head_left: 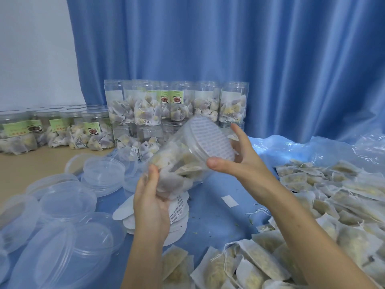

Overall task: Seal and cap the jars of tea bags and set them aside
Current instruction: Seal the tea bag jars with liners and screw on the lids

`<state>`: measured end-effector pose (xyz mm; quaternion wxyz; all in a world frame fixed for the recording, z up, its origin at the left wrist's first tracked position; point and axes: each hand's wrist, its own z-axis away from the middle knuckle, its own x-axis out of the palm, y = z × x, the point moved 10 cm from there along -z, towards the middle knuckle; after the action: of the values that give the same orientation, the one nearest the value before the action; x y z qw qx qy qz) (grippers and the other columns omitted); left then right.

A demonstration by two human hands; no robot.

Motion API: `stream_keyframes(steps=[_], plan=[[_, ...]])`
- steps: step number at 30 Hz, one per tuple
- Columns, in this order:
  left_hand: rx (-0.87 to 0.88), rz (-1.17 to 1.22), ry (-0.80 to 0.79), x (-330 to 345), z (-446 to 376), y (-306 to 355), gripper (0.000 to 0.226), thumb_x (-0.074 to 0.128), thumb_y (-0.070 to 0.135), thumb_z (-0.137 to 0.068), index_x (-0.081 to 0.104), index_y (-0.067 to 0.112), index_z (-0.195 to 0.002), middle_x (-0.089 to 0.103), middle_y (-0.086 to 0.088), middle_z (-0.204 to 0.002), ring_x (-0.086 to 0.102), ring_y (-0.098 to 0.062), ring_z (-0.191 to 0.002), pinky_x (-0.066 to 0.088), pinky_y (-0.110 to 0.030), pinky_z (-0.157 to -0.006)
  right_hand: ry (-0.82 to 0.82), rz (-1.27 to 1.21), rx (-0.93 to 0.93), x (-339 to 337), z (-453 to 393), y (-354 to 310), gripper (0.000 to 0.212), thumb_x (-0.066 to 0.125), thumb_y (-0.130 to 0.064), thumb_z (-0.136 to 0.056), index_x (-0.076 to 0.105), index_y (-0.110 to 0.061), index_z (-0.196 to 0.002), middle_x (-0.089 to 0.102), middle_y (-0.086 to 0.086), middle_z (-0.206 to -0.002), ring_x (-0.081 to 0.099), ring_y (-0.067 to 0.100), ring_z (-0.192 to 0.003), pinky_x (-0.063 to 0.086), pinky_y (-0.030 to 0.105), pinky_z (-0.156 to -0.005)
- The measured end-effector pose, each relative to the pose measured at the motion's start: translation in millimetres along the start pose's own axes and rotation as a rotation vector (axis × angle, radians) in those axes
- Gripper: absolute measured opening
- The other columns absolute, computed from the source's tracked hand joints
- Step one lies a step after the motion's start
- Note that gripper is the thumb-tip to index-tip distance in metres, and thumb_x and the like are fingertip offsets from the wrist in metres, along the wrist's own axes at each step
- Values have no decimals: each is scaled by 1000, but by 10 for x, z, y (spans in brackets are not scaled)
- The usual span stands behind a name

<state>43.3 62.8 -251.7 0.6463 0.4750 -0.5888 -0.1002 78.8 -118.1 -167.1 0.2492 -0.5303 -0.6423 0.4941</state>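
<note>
Tea bags point(260, 265) lay nearest you | your left hand point(151, 202) gripped the tilted jar point(183, 163) above the table, right hand point(239, 161) spread wide around its sealed mouth, seal point(212, 140) on | cap not yet on, lids point(68, 203) waiting left | capped jars point(52, 130) stood aside; uncapped jars point(175, 103) remained.

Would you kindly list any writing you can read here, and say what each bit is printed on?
None of it reads clearly.
Seal disc on the held jar: rows of print, too small.
Green labels on stacked jars: blurred.
Spare seal discs on the table: print too small.
</note>
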Motion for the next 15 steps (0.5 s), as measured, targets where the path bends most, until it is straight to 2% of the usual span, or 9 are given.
stream_keyframes(steps=[2, 3, 6, 8, 10, 11, 12, 13, 15], plan=[[-57, -51, -41, 100, 42, -62, 61, 58, 49, -76, 58, 14, -125, 67, -9, -119, 62, -26, -113, 45, -48, -100, -46, -30, -44, 90, -10, 0, 115, 88, -28, -48, 27, -25, -145, 53, -15, -132, 53, -6, -116, 46, 18, -94], [-77, -90, -60, 155, 69, -83, 61, 56, 52, -77, 57, 16, -126, 66, -8, -120, 62, -26, -113, 47, -48, -98, -44, -17, -75, 117, -2, -9, 107, 91, -27, -47, 37, -23, -140, 57, -14, -129, 54, -1, -117, 47, 20, -95], [-9, -382, -40, 239, 83, 11, 52, 48, 48, -90, 42, 30, -139, 49, 0, -141, 49, -20, -127, 38, -46, -107, 81, 18, -117, 37, 12, -15, 87, 93, -39, -43, 53, -31, -120, 64, -22, -115, 58, -5, -108, 48, 19, -89], [228, -757, -54, 420, 137, 355, 49, 49, 19, -96, 36, 35, -140, 39, 6, -145, 41, -10, -130, 34, -28, -109, 157, 66, -135, -26, 14, -34, 81, 93, -40, -42, 54, -36, -113, 63, -29, -109, 56, -11, -103, 47, 17, -88], [358, -957, -251, 733, 218, 485, 71, 64, 3, -79, 37, 32, -139, 43, 8, -140, 45, 1, -120, 40, -10, -94, 201, 91, -159, -41, 22, -74, 81, 92, -42, -41, 52, -38, -111, 60, -33, -106, 54, -16, -99, 45, 6, -82], [306, -974, -358, 855, 261, 454, 86, 73, 7, -66, 34, 29, -138, 46, 6, -137, 50, -1, -117, 46, -13, -90, 215, 87, -161, -32, 26, -83, 82, 91, -45, -40, 52, -37, -111, 61, -32, -104, 54, -17, -97, 43, 2, -78], [256, -1003, -408, 936, 280, 437, 99, 78, 14, -54, 31, 30, -139, 48, 4, -135, 52, -8, -118, 50, -24, -91, 223, 80, -160, -22, 27, -89, 82, 90, -49, -39, 53, -36, -111, 62, -31, -103, 54, -17, -96, 42, 1, -75], [238, -1069, -399, 988, 269, 472, 105, 81, 21, -45, 30, 28, -137, 50, 3, -133, 53, -15, -118, 51, -34, -92, 229, 63, -153, -12, 29, -92, 83, 88, -52, -39, 53, -34, -111, 63, -28, -103, 55, -17, -95, 42, 0, -73], [272, -1238, -329, 1041, 226, 620, 97, 86, 26, -43, 39, 23, -128, 56, 3, -123, 56, -17, -111, 51, -38, -90, 242, 8, -144, -2, 42, -111, 80, 84, -57, -42, 55, -32, -112, 65, -25, -104, 57, -15, -94, 42, 0, -72]])
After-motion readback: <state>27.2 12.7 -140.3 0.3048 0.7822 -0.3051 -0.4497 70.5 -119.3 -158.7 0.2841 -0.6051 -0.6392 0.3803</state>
